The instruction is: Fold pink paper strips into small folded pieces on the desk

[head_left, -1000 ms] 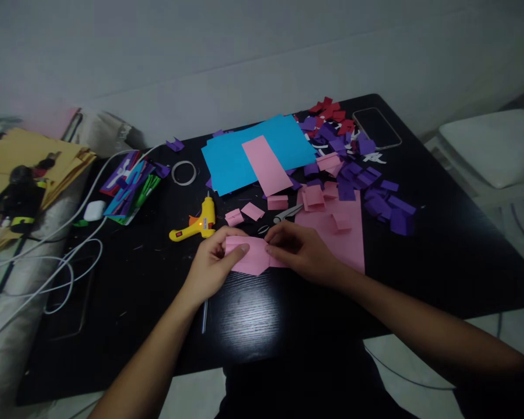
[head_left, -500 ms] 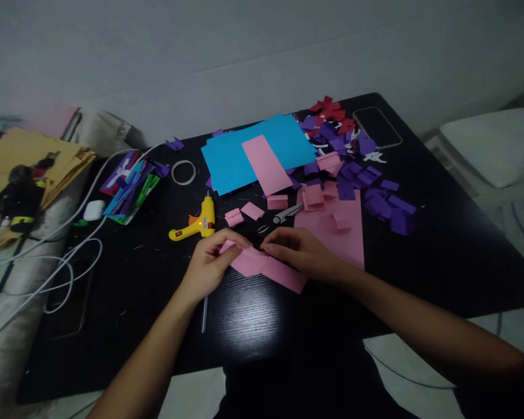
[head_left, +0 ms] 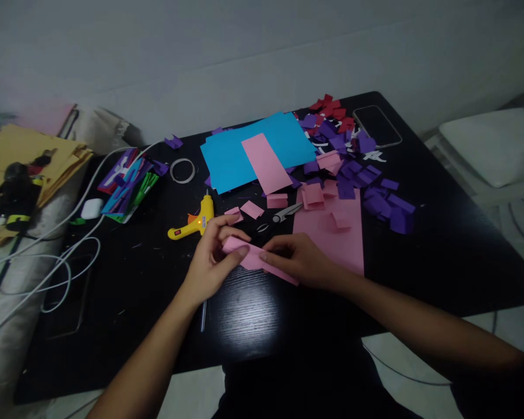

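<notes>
Between my two hands is a strip of pink paper [head_left: 254,258], slanting down to the right just above the black table. My left hand [head_left: 215,256] pinches its left end, thumb on top. The right hand [head_left: 299,260] grips it near the middle, with the fingers behind partly hidden. A yellow glue gun [head_left: 196,223] lies beyond my left hand, a small orange light glowing on it. Scissors [head_left: 287,213] rest past my right hand. Small pink paper pieces [head_left: 252,209] and a larger pink sheet [head_left: 353,244] lie close by.
Blue sheets [head_left: 227,160] with a pink strip [head_left: 265,163] on top lie at the back. Purple pieces [head_left: 378,201] and red scraps [head_left: 332,110] are heaped at right, beside a phone [head_left: 378,126]. A tape roll [head_left: 182,171] and white cables [head_left: 65,262] are at left.
The pink strip now looks narrower and tilted in my hands. My left fingers have spread upward around its end, and my right thumb has come down onto its face.
</notes>
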